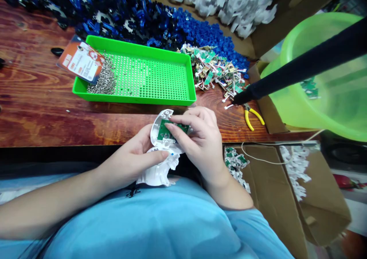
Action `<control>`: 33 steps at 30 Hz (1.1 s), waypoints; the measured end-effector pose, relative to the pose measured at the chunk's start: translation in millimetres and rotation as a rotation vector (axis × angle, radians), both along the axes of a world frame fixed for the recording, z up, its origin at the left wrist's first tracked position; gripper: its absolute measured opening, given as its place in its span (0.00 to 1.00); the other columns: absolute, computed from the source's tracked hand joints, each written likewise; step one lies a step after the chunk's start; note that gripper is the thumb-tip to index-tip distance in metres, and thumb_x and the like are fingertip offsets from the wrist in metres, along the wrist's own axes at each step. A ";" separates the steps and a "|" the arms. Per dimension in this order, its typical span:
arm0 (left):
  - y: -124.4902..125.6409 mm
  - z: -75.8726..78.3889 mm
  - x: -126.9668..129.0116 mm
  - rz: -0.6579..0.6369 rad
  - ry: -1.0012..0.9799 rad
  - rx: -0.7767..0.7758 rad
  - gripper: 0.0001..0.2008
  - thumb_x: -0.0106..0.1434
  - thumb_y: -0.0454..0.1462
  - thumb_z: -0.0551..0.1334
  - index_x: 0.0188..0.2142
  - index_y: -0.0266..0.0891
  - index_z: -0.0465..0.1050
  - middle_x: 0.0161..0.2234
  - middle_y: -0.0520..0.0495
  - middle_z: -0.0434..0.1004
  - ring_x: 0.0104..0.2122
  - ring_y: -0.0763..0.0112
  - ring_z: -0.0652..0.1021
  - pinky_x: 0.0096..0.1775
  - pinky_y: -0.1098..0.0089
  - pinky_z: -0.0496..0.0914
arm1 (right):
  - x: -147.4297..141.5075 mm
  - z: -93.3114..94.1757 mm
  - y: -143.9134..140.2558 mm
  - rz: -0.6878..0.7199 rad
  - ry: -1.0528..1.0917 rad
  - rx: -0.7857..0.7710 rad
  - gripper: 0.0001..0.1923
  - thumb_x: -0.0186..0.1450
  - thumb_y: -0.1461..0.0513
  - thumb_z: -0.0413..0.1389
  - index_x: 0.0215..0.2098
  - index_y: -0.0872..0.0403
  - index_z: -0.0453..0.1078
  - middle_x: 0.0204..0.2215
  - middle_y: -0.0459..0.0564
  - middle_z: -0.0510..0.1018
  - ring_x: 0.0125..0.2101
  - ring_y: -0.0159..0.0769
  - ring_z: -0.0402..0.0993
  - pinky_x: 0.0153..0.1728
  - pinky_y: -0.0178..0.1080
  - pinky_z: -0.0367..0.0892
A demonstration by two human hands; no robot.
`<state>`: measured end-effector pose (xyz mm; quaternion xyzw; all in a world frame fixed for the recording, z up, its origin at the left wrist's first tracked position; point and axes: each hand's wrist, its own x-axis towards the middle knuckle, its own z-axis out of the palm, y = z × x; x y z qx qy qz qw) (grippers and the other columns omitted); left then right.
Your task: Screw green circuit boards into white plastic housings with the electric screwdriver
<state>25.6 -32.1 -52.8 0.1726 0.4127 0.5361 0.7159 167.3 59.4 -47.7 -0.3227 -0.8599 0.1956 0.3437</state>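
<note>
My left hand (134,159) grips a white plastic housing (158,136) at the table's front edge, above my lap. My right hand (197,140) presses a small green circuit board (165,130) into that housing with its fingertips. A second white plastic shell (156,175) rests on my lap just under the left hand.
A green perforated tray (143,73) holds a heap of small metal screws (104,81) and an orange card (82,60). Behind it lie blue parts (137,14), white parts (229,3) and loose circuit boards (216,70). Yellow-handled pliers (252,117), a green basin (329,83) and cardboard boxes (286,182) stand at the right.
</note>
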 end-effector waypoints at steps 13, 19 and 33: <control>0.3 -0.8 3.4 0.017 0.012 0.031 0.19 0.58 0.30 0.68 0.48 0.43 0.69 0.38 0.52 0.80 0.38 0.69 0.78 0.37 0.74 0.72 | -3.0 -1.6 -9.1 -0.138 -0.104 0.159 0.06 0.66 0.58 0.57 0.35 0.50 0.76 0.30 0.46 0.78 0.43 0.38 0.74 0.55 0.48 0.59; 3.1 0.0 3.1 0.030 -0.018 0.017 0.21 0.58 0.29 0.68 0.49 0.42 0.68 0.37 0.54 0.79 0.34 0.74 0.76 0.35 0.77 0.73 | -1.7 3.2 -7.1 -0.124 -0.147 0.260 0.06 0.66 0.58 0.57 0.35 0.49 0.75 0.30 0.46 0.78 0.43 0.37 0.74 0.57 0.47 0.59; 2.7 -3.1 1.8 0.041 0.037 -0.009 0.20 0.59 0.31 0.67 0.50 0.41 0.67 0.39 0.52 0.78 0.37 0.73 0.77 0.38 0.77 0.74 | -2.7 3.7 -5.4 -0.143 -0.080 0.208 0.05 0.65 0.58 0.58 0.34 0.51 0.74 0.31 0.45 0.79 0.44 0.39 0.74 0.57 0.48 0.59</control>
